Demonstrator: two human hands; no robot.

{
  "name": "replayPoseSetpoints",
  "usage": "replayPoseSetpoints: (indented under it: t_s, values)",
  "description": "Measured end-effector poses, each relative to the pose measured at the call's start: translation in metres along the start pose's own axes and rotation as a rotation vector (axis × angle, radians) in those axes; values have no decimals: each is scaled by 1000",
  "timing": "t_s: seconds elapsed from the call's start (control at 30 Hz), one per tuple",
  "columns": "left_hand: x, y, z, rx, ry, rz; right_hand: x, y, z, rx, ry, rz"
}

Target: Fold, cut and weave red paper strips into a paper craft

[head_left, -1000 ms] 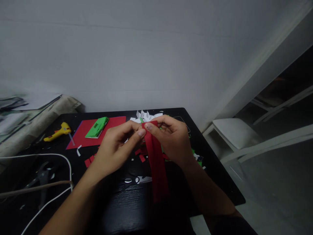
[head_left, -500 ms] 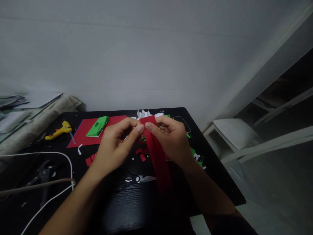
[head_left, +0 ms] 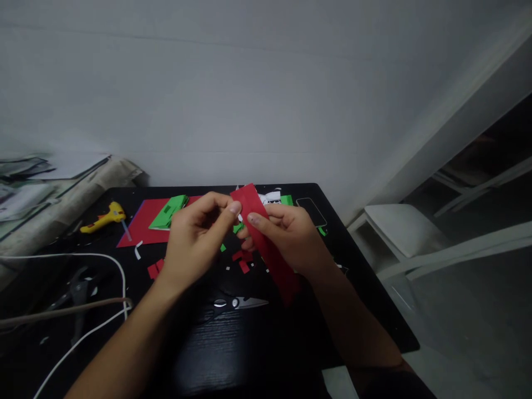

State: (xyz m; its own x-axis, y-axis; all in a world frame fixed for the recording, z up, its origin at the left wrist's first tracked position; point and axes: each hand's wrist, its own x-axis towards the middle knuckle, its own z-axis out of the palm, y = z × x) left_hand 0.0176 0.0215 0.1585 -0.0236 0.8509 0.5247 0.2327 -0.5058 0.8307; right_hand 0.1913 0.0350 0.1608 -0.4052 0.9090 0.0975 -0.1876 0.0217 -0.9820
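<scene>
A long folded red paper strip [head_left: 266, 244] is held above the black table [head_left: 233, 354]. My right hand [head_left: 291, 238] grips it along its upper part, thumb on the front. My left hand [head_left: 195, 244] pinches the strip's top left edge with thumb and forefinger. The strip tilts from upper left down to lower right, its lower end hanging near my right wrist.
Scissors [head_left: 236, 303] lie on the table below my hands, among small red scraps [head_left: 241, 265]. A red sheet [head_left: 143, 227] with folded green paper [head_left: 168, 211] lies at the back left, beside a yellow glue gun [head_left: 103, 218]. White cable [head_left: 100, 299] and pliers [head_left: 77, 296] sit left; a phone [head_left: 311, 210] sits back right.
Both hands have raised the strip slightly and tilted it, so its top leans left and its lower end swings right and up. The view has shifted a little.
</scene>
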Motion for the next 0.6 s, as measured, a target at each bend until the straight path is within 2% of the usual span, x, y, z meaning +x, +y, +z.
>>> replayPoseSetpoints:
  t_s: [0.27,0.47,0.6]
  values:
    - [1,-1,-1,26,8,-8,0,1,1,-9,41,-20]
    - [2,-1,-5,41,99,12,0,-3,-1,53,-135,110]
    - [5,0,-8,2,64,-28,2,0,-2,122,-179,127]
